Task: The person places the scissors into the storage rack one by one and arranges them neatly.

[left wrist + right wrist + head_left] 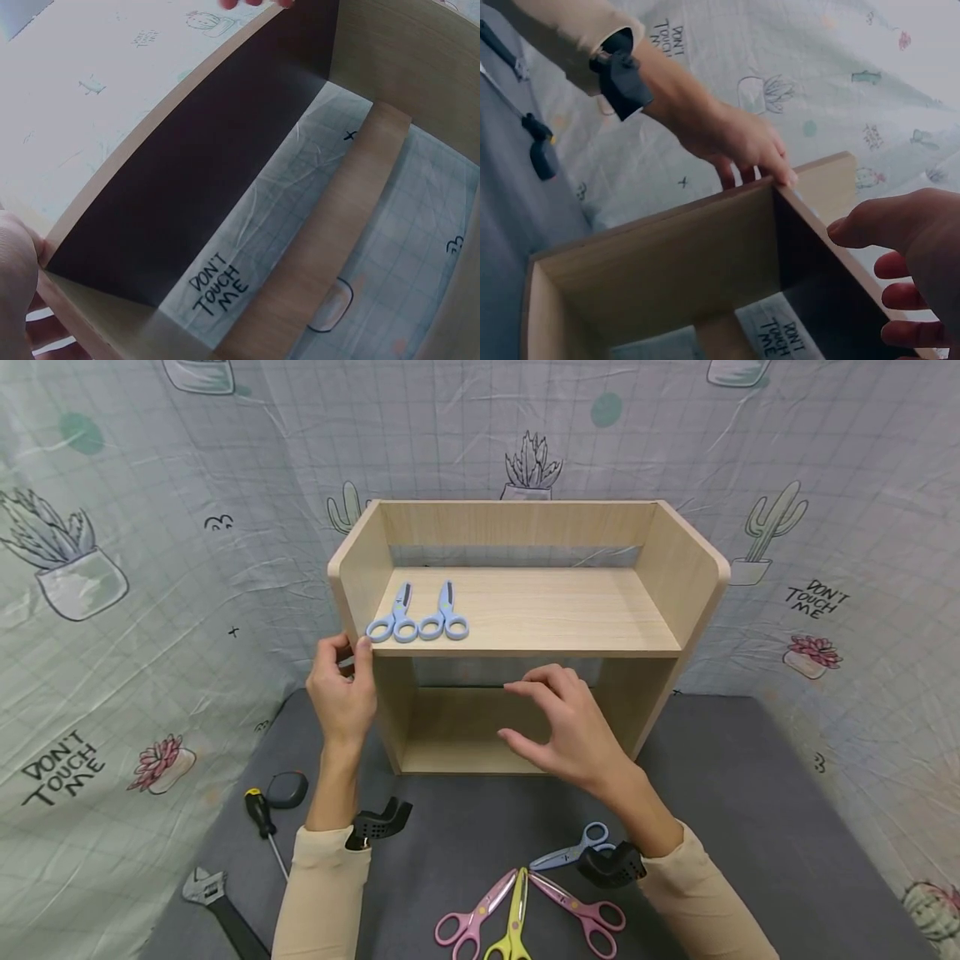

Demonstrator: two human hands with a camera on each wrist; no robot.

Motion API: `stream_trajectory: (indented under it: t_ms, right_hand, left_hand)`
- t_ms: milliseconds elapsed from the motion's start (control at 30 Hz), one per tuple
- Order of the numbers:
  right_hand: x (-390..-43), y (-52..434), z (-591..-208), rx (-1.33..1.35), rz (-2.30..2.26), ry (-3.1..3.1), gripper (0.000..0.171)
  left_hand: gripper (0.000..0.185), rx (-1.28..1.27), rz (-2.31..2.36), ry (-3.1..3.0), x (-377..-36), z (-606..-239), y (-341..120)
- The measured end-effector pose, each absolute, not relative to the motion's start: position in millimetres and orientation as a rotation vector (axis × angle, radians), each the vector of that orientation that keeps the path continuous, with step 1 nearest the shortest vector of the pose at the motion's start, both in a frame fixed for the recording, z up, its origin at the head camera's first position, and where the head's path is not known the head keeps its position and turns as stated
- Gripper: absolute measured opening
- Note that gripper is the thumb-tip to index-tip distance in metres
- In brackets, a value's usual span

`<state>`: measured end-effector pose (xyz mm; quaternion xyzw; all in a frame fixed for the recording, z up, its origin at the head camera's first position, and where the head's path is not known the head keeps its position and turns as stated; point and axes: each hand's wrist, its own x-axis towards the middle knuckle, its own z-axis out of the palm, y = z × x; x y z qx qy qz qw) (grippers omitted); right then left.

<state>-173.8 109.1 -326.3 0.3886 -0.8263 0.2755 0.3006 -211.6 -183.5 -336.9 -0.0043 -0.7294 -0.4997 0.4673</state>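
A printed fabric backdrop (pixel 150 577) (pale, gridded, creased, with cacti and "DON'T TOUCH ME" lettering) wraps round a dark grey felt-like table (pixel 750 793). On the table stands a light wood-grain shelf unit (pixel 525 610), boxy with rounded top corners, its open front towards the person. Two blue scissors (pixel 418 614) lie side by side at the left end of its upper shelf, handles forward.

The left hand (pixel 341 689) grips the unit's left side panel at the front edge of the shelf board, fingertips curled over the edge; the right wrist view shows those fingers (pixel 780 169) bent over the panel's corner. The right hand (pixel 566 727) hovers in front of the lower opening with fingers spread and loosely bent, holding nothing.

Near the table's front edge lie a blue-grey pair of scissors (pixel 573 850), two pink pairs (pixel 525 910) and a yellow pair (pixel 513 922). At the left are an adjustable wrench (pixel 217 906), a black-handled screwdriver (pixel 262 818) and a round tape measure (pixel 287 789).
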Motion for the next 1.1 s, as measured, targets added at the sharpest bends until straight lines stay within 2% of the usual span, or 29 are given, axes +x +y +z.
stream_trajectory:
  t_ms: [633, 1100]
  right_hand:
    - [-160.6, 139.3, -374.1, 1.092, 0.702, -2.296, 0.058]
    - [-145.4, 160.3, -410.9, 1.060, 0.691, -2.439, 0.055]
  left_hand:
    - [0.034, -0.008, -1.216, -1.791, -212.1, -337.3, -183.3]
    - [0.034, -0.008, -1.210, -1.796, -212.1, -337.3, -183.3]
